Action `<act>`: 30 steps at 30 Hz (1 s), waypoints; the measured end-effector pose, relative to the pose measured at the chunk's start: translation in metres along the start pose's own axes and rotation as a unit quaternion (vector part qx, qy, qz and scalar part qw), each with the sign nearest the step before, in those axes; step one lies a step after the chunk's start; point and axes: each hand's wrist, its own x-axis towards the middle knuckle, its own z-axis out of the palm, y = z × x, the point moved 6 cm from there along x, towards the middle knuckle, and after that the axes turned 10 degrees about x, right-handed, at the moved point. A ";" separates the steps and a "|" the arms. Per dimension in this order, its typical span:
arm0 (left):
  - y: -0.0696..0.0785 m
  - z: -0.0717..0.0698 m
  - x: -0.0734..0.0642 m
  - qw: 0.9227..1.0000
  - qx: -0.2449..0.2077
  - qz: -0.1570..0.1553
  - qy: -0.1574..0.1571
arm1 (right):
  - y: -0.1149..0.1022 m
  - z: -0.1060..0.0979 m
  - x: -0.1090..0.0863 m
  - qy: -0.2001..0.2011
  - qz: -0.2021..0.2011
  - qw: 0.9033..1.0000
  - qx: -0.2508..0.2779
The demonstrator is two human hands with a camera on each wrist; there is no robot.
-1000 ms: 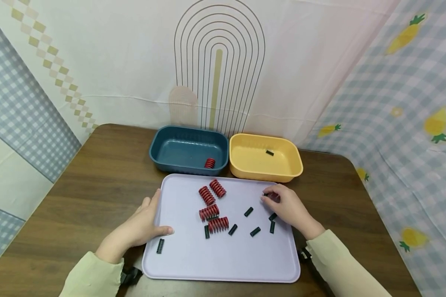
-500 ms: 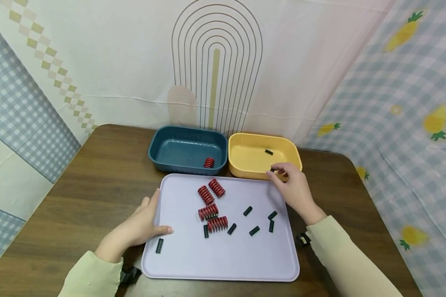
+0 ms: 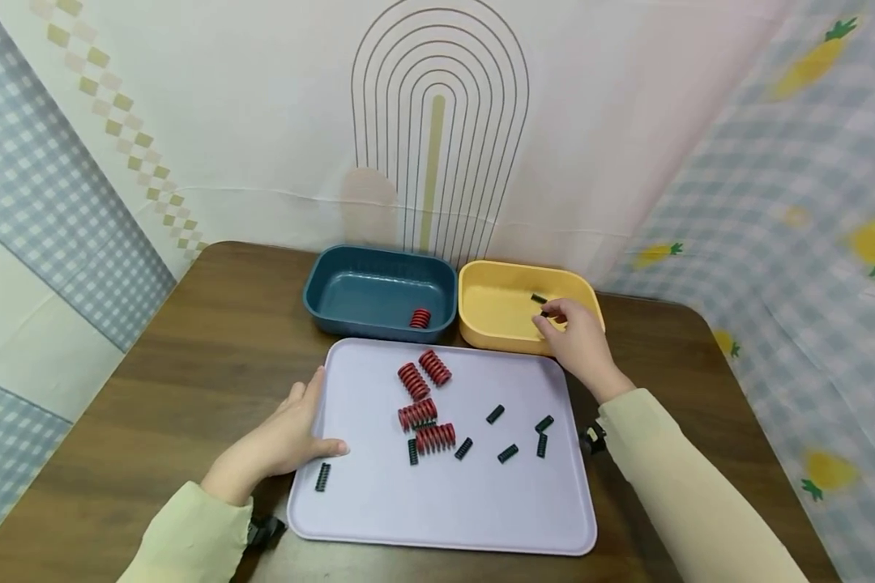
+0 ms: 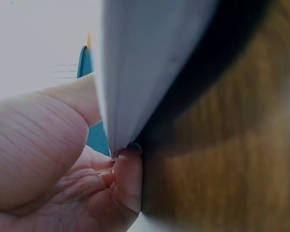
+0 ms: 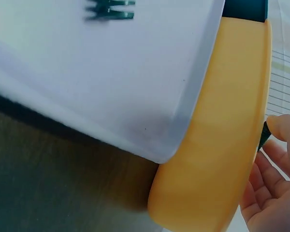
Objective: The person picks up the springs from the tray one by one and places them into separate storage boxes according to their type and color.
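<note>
Over the yellow bin (image 3: pixel 492 334) my right hand (image 3: pixel 582 344) pinches a small dark green spring (image 5: pixel 264 135) between thumb and fingers. Another green spring (image 3: pixel 539 299) lies inside that bin. At the left rim of the lilac tray (image 3: pixel 510 514), my left hand (image 3: pixel 280 441) holds the edge, thumb over the top and fingers along the outside. Several red springs (image 3: pixel 435 438) are grouped near the tray's middle. Several green springs (image 3: pixel 507 453) lie scattered on it, one partly hidden among the red ones. Close to the left thumb is a lone green spring (image 3: pixel 322 477).
A dark blue bin (image 3: pixel 357 328) stands left of the yellow one, with a red spring (image 3: pixel 420 318) in it. Both bins sit directly behind the tray on a brown wooden table (image 3: pixel 211 348). A patterned cloth (image 3: pixel 284 121) hangs behind the table.
My right hand has lifted a green spring off the tray's upper right and carried it back over the yellow bin. The left hand stays at the tray's edge. The head view shifted slightly.
</note>
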 end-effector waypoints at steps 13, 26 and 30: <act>-0.003 0.004 0.002 1.000 -0.004 0.000 -0.010 | 0.007 -0.007 -0.007 -0.008 0.021 1.000 0.005; 0.000 0.003 0.004 1.000 -0.001 0.016 0.000 | -0.006 -0.025 -0.057 -0.030 -0.043 0.999 0.000; 0.000 0.003 0.004 1.000 -0.002 0.015 -0.004 | -0.005 -0.016 -0.075 -0.072 -0.027 0.997 -0.009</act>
